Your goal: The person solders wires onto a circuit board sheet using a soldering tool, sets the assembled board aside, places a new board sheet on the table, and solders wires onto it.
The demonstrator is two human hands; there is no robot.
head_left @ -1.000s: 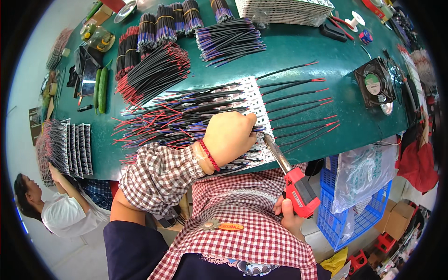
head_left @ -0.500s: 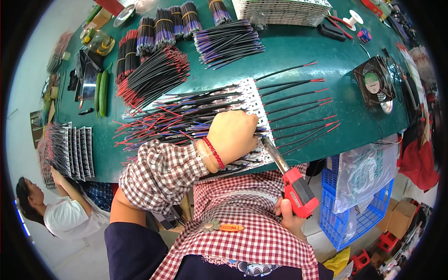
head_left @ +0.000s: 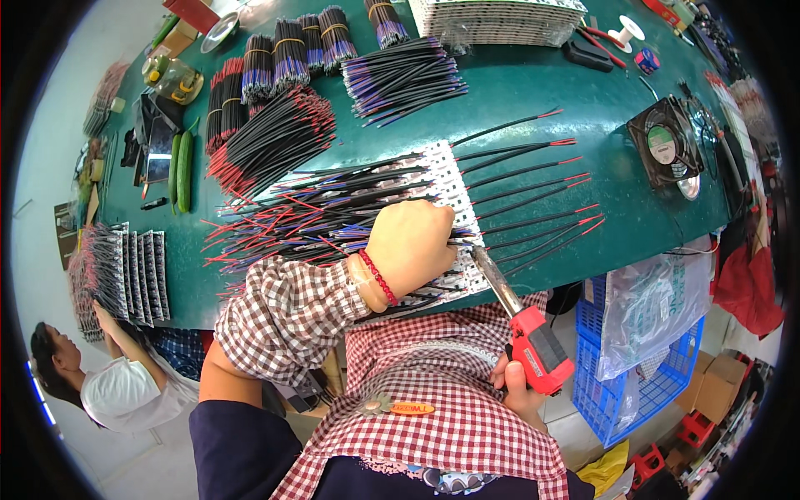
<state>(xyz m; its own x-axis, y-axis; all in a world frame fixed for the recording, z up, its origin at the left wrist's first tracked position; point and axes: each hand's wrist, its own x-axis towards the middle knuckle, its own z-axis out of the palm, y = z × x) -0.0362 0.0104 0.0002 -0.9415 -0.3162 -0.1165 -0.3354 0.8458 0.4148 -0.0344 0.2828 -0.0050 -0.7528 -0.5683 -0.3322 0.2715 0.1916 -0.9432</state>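
Note:
My left hand (head_left: 412,242), in a checked sleeve and red bracelet, is closed with its knuckles up over a white circuit board panel (head_left: 450,179). A dark wire end pokes out by its fingertips, which are mostly hidden beneath the hand. In my right hand (head_left: 521,387) is a red and black soldering iron (head_left: 537,350), pointing up and left. Its metal tip is at the panel's right edge, just beside my left fingers; contact there is too small to tell. Black wires with red ends (head_left: 283,225) lie across the panel's left part, and several more wires (head_left: 533,200) stick out to its right.
Beyond the panel lie loose black wires (head_left: 275,137), purple-ended wires (head_left: 404,79) and banded bundles (head_left: 292,54). A stack of panels (head_left: 500,21) stands at the back. A fan (head_left: 664,143) sits right, cucumbers (head_left: 184,171) left. Another person (head_left: 121,387) works at far left.
The soldering iron has shifted slightly right, its tip a little farther from my left fingers. My left hand stays closed at nearly the same place on the panel.

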